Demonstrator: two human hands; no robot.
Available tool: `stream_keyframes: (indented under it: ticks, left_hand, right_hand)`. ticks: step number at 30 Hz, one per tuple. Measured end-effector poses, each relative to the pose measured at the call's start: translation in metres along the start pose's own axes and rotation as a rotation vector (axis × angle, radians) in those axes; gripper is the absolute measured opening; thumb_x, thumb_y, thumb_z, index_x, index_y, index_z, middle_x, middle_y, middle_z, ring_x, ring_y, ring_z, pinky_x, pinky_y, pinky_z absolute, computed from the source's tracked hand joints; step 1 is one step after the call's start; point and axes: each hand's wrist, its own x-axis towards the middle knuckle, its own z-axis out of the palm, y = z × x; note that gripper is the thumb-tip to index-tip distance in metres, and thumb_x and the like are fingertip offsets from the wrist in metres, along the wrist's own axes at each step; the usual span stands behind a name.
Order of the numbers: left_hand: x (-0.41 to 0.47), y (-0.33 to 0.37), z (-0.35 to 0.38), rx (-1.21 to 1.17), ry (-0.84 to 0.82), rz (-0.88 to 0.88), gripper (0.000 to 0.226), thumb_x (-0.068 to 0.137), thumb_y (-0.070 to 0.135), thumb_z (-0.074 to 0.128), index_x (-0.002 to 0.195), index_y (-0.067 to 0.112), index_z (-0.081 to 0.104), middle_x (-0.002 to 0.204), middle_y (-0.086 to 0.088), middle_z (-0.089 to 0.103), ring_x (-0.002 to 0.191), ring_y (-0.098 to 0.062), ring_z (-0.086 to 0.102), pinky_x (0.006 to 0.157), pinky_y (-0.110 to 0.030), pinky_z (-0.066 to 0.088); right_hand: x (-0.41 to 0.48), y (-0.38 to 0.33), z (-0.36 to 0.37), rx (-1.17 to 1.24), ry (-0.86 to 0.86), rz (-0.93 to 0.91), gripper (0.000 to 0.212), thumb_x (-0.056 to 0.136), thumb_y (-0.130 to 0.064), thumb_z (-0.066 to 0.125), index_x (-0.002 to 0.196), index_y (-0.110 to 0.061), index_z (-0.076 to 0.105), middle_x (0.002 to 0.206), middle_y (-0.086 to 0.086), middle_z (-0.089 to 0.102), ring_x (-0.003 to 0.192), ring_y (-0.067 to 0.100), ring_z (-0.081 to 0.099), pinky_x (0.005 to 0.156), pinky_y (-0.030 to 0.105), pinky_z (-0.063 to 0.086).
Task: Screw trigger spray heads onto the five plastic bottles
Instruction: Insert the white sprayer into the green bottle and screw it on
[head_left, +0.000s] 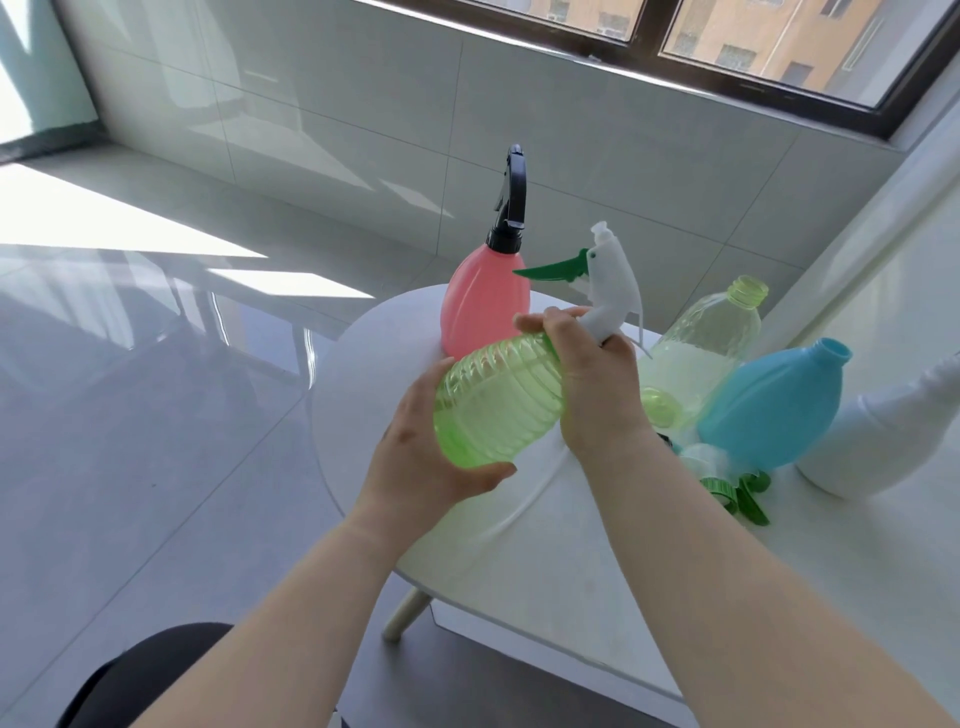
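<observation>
Green bottle (498, 400), tilted above table (571, 545): left hand (426, 457) grasps base, right hand (587, 374) grasps neck under white spray head (615, 283).

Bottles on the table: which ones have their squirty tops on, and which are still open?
Pink bottle: upright, black spray head on.
Green bottle: tilted, held in left hand; right hand at its neck with white spray head.
Clear bottle: open, no top.
Blue bottle: leaning, open.
White bottle: neck out of view, cannot tell.

Ribbed translucent plastic bottle (498, 405), glossy floor (156, 389)
</observation>
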Motion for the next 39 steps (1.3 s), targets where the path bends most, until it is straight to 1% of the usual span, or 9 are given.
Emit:
stream_keyframes:
  ticks: [2, 5, 8, 13, 16, 19, 21, 25, 39]
  left_hand:
    - [0.0, 0.0, 0.003, 0.023, 0.035, 0.03, 0.095, 0.049, 0.022, 0.083, 0.129, 0.024, 0.032, 0.114, 0.017, 0.038, 0.099, 0.002, 0.036, 0.075, -0.006, 0.025]
    - [-0.001, -0.001, 0.004, 0.053, 0.012, 0.004, 0.096, 0.05, 0.026, 0.082, 0.13, 0.026, 0.03, 0.114, 0.018, 0.037, 0.101, 0.001, 0.035, 0.08, -0.009, 0.025]
    - [0.002, -0.005, -0.001, 0.031, -0.061, -0.046, 0.095, 0.051, 0.029, 0.082, 0.13, 0.032, 0.028, 0.114, 0.019, 0.038, 0.103, -0.002, 0.037, 0.087, -0.021, 0.03]
    - [0.007, -0.009, -0.005, 0.001, -0.166, -0.037, 0.109, 0.049, 0.034, 0.083, 0.136, 0.036, 0.016, 0.124, 0.021, 0.03, 0.115, 0.0, 0.028, 0.097, -0.023, 0.024]
    - [0.006, -0.01, -0.004, 0.057, -0.172, -0.015, 0.116, 0.05, 0.042, 0.081, 0.139, 0.033, 0.007, 0.139, 0.014, 0.024, 0.128, -0.004, 0.021, 0.104, -0.025, 0.017]
    - [0.007, -0.012, -0.003, 0.221, -0.177, 0.028, 0.088, 0.071, 0.053, 0.062, 0.139, 0.026, 0.015, 0.151, 0.002, 0.018, 0.138, -0.014, 0.013, 0.109, -0.025, 0.006]
    - [0.008, -0.015, 0.0, 0.405, -0.203, 0.037, 0.066, 0.083, 0.049, 0.047, 0.139, 0.025, 0.019, 0.153, 0.0, 0.012, 0.14, -0.014, 0.006, 0.107, -0.023, -0.004]
    - [0.01, -0.018, 0.008, 0.616, -0.295, 0.016, 0.055, 0.089, 0.042, 0.037, 0.138, 0.027, 0.019, 0.154, 0.002, 0.005, 0.14, -0.014, 0.0, 0.11, -0.028, -0.008]
    - [0.014, -0.019, 0.01, 0.702, -0.348, 0.018, 0.053, 0.089, 0.046, 0.032, 0.137, 0.028, 0.02, 0.154, 0.002, 0.008, 0.14, -0.014, 0.0, 0.112, -0.033, -0.006]
  right_hand:
    - [0.001, 0.0, 0.005, 0.005, 0.081, 0.018, 0.015, 0.079, -0.012, 0.052, 0.065, -0.016, 0.055, 0.048, -0.019, 0.064, 0.063, -0.008, 0.056, 0.066, 0.013, 0.042]
    - [0.001, 0.001, 0.008, 0.0, 0.117, 0.105, 0.013, 0.079, -0.015, 0.053, 0.066, -0.015, 0.056, 0.048, -0.017, 0.063, 0.061, -0.006, 0.054, 0.067, 0.018, 0.04]
    - [0.0, -0.001, -0.002, -0.07, -0.059, 0.141, 0.013, 0.081, -0.023, 0.057, 0.069, -0.018, 0.057, 0.078, -0.004, 0.068, 0.087, 0.013, 0.056, 0.084, 0.031, 0.042]
    - [-0.001, -0.014, -0.022, -0.152, -0.425, 0.029, 0.012, 0.083, -0.011, 0.053, 0.08, -0.022, 0.055, 0.094, -0.005, 0.067, 0.086, 0.001, 0.06, 0.073, 0.014, 0.045]
    - [0.007, -0.027, -0.028, -0.253, -0.348, -0.04, 0.013, 0.081, -0.013, 0.057, 0.072, -0.022, 0.055, 0.098, 0.015, 0.067, 0.081, 0.01, 0.056, 0.066, 0.017, 0.042]
    - [0.025, -0.036, -0.034, -0.275, -0.145, -0.093, 0.012, 0.082, -0.013, 0.056, 0.073, -0.019, 0.051, 0.113, 0.032, 0.058, 0.078, 0.016, 0.048, 0.061, 0.012, 0.04]
    - [0.04, -0.035, -0.037, -0.286, 0.0, -0.123, 0.004, 0.083, -0.015, 0.055, 0.083, -0.014, 0.051, 0.111, 0.029, 0.059, 0.072, 0.009, 0.046, 0.051, 0.002, 0.036]
    - [0.069, -0.028, -0.035, -0.313, 0.139, -0.158, 0.011, 0.082, -0.014, 0.056, 0.087, -0.01, 0.047, 0.069, -0.002, 0.044, 0.059, 0.005, 0.039, 0.043, 0.002, 0.031]
    - [0.104, 0.004, -0.018, -0.439, 0.056, -0.1, 0.017, 0.085, -0.019, 0.053, 0.091, -0.013, 0.038, 0.074, -0.01, 0.038, 0.066, 0.002, 0.038, 0.058, 0.014, 0.032]
